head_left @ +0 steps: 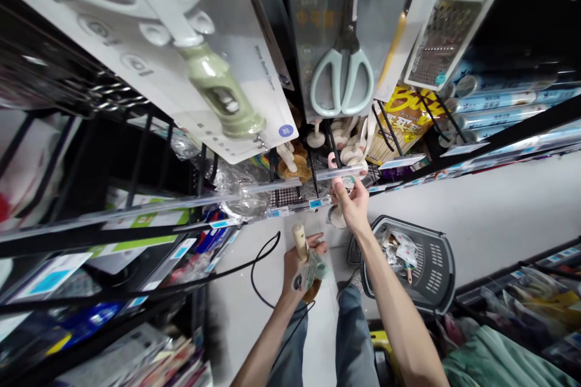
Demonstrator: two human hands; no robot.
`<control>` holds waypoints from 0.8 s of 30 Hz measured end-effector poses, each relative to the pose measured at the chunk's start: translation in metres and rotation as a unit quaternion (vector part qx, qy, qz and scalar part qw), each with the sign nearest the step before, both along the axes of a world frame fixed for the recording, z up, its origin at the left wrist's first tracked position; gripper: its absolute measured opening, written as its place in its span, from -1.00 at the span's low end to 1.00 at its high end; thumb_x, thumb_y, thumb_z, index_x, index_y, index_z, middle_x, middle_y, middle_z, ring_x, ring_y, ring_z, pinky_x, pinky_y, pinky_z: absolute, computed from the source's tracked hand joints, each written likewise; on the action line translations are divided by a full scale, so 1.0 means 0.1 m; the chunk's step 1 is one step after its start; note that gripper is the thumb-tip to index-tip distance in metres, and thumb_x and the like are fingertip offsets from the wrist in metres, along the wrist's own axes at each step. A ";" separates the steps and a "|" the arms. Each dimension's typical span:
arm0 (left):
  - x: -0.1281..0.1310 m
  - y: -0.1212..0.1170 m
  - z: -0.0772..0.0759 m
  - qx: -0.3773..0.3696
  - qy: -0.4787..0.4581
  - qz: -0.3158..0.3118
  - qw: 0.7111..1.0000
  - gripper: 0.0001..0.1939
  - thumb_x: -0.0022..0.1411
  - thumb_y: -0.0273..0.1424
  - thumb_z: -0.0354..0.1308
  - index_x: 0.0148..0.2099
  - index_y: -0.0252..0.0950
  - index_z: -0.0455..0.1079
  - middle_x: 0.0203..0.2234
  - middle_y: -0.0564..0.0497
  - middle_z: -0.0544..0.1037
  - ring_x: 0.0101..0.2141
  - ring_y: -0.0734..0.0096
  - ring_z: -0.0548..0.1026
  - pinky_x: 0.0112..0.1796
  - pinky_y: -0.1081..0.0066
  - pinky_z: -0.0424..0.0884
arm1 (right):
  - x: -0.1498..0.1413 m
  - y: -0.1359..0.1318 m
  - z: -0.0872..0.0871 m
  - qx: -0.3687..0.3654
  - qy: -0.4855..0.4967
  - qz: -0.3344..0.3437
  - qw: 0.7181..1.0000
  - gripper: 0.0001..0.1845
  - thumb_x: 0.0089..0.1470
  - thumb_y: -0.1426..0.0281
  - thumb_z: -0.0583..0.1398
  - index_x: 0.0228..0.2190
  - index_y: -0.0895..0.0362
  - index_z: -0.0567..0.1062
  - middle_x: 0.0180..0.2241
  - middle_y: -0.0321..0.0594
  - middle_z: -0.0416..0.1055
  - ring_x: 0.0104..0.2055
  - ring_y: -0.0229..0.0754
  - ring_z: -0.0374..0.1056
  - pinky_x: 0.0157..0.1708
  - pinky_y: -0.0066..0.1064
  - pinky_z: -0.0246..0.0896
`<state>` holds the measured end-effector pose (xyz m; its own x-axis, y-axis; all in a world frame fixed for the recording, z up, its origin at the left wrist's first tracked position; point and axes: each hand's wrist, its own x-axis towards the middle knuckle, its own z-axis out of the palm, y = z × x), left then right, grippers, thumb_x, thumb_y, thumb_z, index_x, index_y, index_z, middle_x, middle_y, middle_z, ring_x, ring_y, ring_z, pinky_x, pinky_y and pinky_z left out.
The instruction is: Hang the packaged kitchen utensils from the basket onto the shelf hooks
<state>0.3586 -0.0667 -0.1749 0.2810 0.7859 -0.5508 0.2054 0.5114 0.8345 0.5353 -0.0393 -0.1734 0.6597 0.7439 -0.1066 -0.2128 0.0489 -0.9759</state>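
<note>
Presently, the left hand (305, 257) grips a brush (299, 240), the right hand (353, 204) pinches a pink handle (332, 161) at the shelf edge (254, 191); packets (403, 249) already sit in the basket (450, 275) beside the right forearm (394, 299).

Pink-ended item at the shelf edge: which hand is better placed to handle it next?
Probably the right hand: it is right at the pink-ended item, while the left hand is lower in view and holds a cream-handled item.
</note>
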 end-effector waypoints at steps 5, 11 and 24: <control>-0.02 0.10 0.06 0.010 0.015 -0.025 1.000 -0.64 -0.02 -0.23 0.46 -0.18 -0.31 0.65 -0.46 -0.04 0.66 -0.44 0.27 0.58 -0.45 0.41 0.46 | 0.26 0.52 -0.13 -0.021 -0.124 -0.023 0.992 -0.52 0.21 -0.05 0.22 -0.16 0.12 0.46 -0.24 -0.14 0.51 -0.19 -0.12 0.46 -0.24 -0.33 0.47; 0.02 0.16 0.08 0.007 0.042 -0.070 0.997 -0.62 0.05 -0.25 0.40 -0.11 -0.35 0.61 -0.37 -0.14 0.68 -0.46 0.29 0.57 -0.55 0.47 0.35 | 0.51 0.96 -0.14 -0.084 -0.203 -0.092 0.971 -0.43 0.21 0.26 0.27 0.17 0.23 0.32 0.17 0.09 0.37 0.13 -0.06 0.38 0.08 -0.22 0.38; 0.23 0.21 0.05 -0.104 -0.019 -0.114 0.988 -0.69 0.04 -0.23 0.37 -0.27 -0.35 0.48 -0.54 0.10 0.42 -0.63 0.63 0.21 -0.64 0.55 0.07 | -0.17 -0.74 0.15 0.003 -0.183 0.258 0.949 -0.79 0.28 0.27 0.28 -0.09 0.07 0.57 0.04 -0.05 0.48 0.13 -0.05 0.40 0.17 -0.19 0.33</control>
<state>0.3815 -0.0457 -0.1700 0.4611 0.5708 -0.6794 0.3055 0.6167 0.7255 0.5186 -0.1136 -0.1580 0.2002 0.9776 0.0657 0.1436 0.0370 -0.9889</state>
